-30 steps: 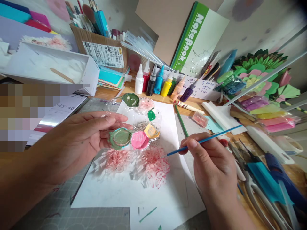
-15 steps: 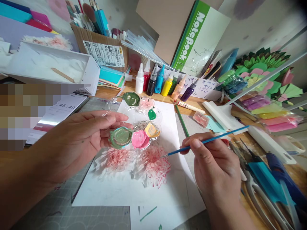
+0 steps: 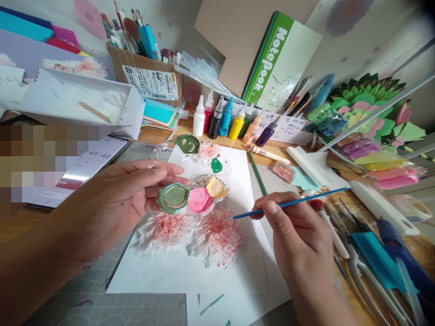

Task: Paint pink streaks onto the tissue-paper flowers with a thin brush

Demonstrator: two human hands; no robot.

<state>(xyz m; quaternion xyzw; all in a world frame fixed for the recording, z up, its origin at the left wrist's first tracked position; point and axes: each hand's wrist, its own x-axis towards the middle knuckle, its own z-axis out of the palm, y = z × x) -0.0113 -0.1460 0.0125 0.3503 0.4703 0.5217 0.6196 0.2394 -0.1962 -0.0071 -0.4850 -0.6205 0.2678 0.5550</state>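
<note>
My left hand (image 3: 146, 188) is closed on the edge of a clear paint palette (image 3: 195, 174), held tilted above the paper. Its wells carry olive green, pink, yellow-orange, pale pink and bright green paint. Between the thumb and fingers of my right hand (image 3: 292, 226) is a thin blue paintbrush (image 3: 285, 204). The brush tip is over the right paper flower (image 3: 220, 240), at its upper part; whether it touches I cannot tell. That flower has pink-red edges. A paler paper flower (image 3: 166, 231) lies to its left, partly behind the palette. Both rest on white paper (image 3: 152, 278).
Several paint bottles (image 3: 227, 118) stand behind the paper, before a notebook (image 3: 268, 59). A white box (image 3: 98, 97) and a phone (image 3: 84, 167) are at left. Scissors (image 3: 362, 280) and a glue gun (image 3: 394, 249) lie at right. A cutting mat (image 3: 146, 312) lies underneath.
My right hand and the paintbrush have shifted slightly left, bringing the tip further over the right flower. My left hand still holds the palette in nearly the same place.
</note>
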